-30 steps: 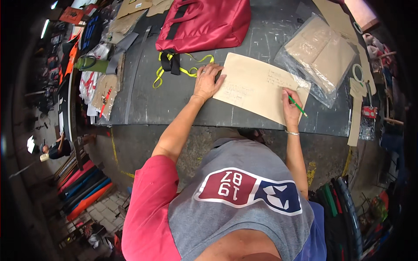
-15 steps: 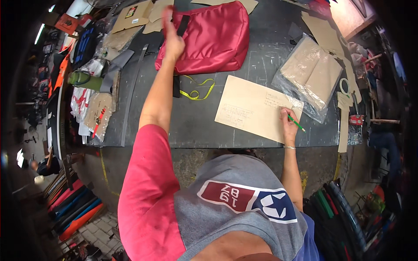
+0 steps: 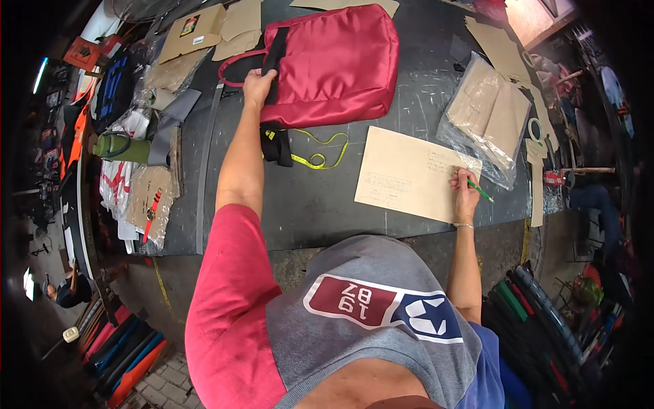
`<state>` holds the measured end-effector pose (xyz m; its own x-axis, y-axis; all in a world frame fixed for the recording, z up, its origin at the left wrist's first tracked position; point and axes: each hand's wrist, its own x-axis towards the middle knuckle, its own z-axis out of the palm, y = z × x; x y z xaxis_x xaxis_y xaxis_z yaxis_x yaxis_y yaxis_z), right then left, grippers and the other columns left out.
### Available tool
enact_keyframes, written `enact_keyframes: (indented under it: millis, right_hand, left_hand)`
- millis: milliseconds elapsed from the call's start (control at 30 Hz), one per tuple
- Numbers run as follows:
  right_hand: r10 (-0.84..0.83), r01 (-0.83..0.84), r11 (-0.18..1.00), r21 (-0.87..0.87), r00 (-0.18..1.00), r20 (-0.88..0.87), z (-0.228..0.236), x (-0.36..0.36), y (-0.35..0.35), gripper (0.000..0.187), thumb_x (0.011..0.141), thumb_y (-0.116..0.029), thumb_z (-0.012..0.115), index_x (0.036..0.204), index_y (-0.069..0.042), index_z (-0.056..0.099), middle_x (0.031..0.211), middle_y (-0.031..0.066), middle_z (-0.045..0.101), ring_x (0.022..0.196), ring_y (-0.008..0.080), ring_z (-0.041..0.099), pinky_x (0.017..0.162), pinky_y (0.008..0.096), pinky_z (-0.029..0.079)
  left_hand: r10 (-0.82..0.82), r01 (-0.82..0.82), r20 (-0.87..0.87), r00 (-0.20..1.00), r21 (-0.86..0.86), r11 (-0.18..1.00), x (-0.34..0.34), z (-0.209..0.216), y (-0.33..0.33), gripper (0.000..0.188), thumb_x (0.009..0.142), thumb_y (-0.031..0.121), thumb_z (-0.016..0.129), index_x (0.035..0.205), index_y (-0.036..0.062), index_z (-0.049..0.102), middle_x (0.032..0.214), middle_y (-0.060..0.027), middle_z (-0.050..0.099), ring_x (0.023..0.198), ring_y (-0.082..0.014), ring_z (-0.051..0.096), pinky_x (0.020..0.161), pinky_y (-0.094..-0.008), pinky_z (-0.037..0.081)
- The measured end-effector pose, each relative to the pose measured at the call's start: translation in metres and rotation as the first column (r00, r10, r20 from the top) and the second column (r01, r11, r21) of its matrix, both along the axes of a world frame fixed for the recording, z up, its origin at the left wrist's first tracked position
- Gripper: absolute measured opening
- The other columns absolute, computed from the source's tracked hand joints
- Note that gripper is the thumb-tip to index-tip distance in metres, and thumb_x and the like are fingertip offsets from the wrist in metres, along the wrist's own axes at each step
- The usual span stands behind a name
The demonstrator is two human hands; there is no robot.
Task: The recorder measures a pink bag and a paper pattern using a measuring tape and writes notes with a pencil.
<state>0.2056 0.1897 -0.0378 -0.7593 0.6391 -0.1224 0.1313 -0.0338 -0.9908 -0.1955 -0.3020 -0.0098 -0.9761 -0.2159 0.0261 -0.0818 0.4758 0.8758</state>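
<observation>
A shiny red bag [image 3: 334,65] lies flat at the far middle of the dark table, its mouth and black band [image 3: 274,61] facing left. My left hand [image 3: 259,87] grips the bag's mouth edge by the band, next to the red handle [image 3: 223,73]; some fingers are hidden. A green pencil [image 3: 482,192] is held in my right hand [image 3: 466,198], which rests on a cream sheet [image 3: 402,163] with handwriting and a drawn table. Between bag and sheet lie a yellow tape measure [image 3: 317,162] and a black strap [image 3: 276,146].
Plastic-wrapped brown sheets [image 3: 487,112] and a tape roll [image 3: 536,129] lie right of the paper. On the left are a long metal ruler [image 3: 208,167], a green bottle [image 3: 122,147] and bagged pieces. Cardboard [image 3: 194,31] lies at the far left. A person [image 3: 71,290] is beyond the left side.
My left hand has come nearer, from a blurred motion by the handle to the bag's mouth edge. The handle now shows fully. My right hand keeps the pencil on the sheet; the view has shifted slightly.
</observation>
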Motion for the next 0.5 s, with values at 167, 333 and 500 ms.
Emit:
enact_keyframes:
  millis: [167, 333, 500]
  right_hand:
    - [-0.034, 0.033, 0.999, 0.024, 0.999, 0.020, -0.005, 0.003, 0.005, 0.023, 0.103, -0.025, 0.067, 0.104, -0.003, 0.072, 0.083, 0.0011, 0.068, 0.068, 0.0085, 0.060, 0.063, 0.0237, 0.049]
    - [-0.036, 0.036, 0.999, -0.013, 0.999, 0.001, -0.005, 0.002, 0.001, 0.023, 0.103, -0.026, 0.068, 0.103, -0.003, 0.070, 0.084, 0.0020, 0.069, 0.068, 0.0085, 0.060, 0.062, 0.0231, 0.048]
    - [0.002, -0.002, 0.999, 0.053, 1.000, 0.012, -0.006, 0.002, -0.001, 0.021, 0.103, -0.023, 0.067, 0.106, -0.003, 0.071, 0.085, 0.0021, 0.069, 0.069, 0.0085, 0.061, 0.063, 0.0231, 0.049]
  left_hand:
    - [-0.210, 0.132, 0.170, 0.963, 0.382, 0.915, 0.011, 0.023, 0.013, 0.016, 0.086, 0.018, 0.069, 0.088, 0.0031, 0.067, 0.087, -0.0042, 0.075, 0.074, -0.0128, 0.064, 0.068, -0.0282, 0.052]
    - [-0.187, 0.136, 0.133, 0.973, 0.323, 0.937, 0.000, 0.007, -0.003, 0.024, 0.084, 0.021, 0.071, 0.094, -0.0002, 0.067, 0.095, -0.0068, 0.074, 0.085, -0.0153, 0.066, 0.078, -0.0282, 0.052]
    - [-0.006, 0.006, 0.055, 0.998, 0.003, 1.000, 0.006, -0.007, -0.002, 0.070, 0.078, 0.031, 0.078, 0.133, -0.0049, 0.053, 0.117, -0.0185, 0.071, 0.105, -0.0316, 0.069, 0.098, -0.0352, 0.051]
